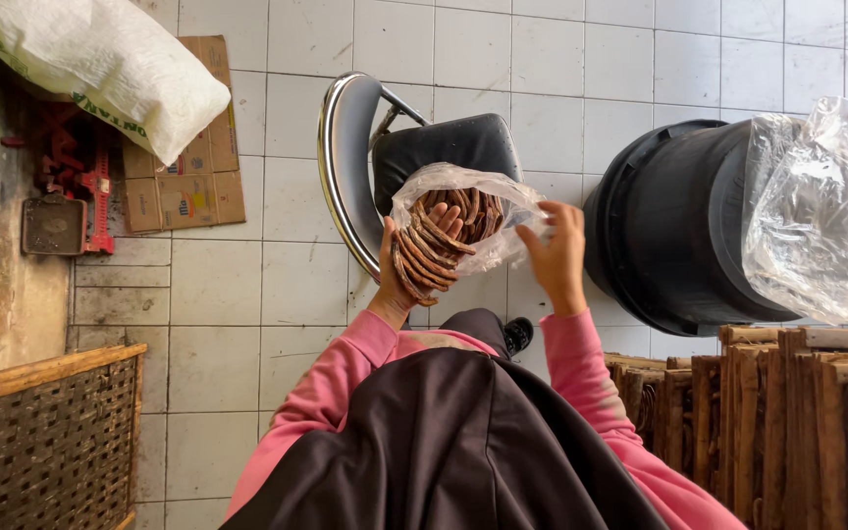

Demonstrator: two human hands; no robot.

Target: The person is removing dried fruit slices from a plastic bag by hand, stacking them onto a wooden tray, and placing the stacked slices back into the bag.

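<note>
My left hand (397,272) grips a stack of thin brown curved strips (424,255) and pushes them into the mouth of a clear plastic bag (463,186). More of the same brown strips lie inside the bag. My right hand (554,253) pinches the bag's right edge and holds it up. Both hands are raised above a black-seated chair with a chrome frame (345,162). Pink sleeves cover my arms, and a dark cloth lies across my lap.
A black tub (669,226) lined with clear plastic sheeting (817,206) stands at the right. Brown wooden trays (787,422) are stacked at lower right. At the left are a white sack (90,59), flattened cardboard (188,167), a red tool (80,177) and a woven basket (41,442).
</note>
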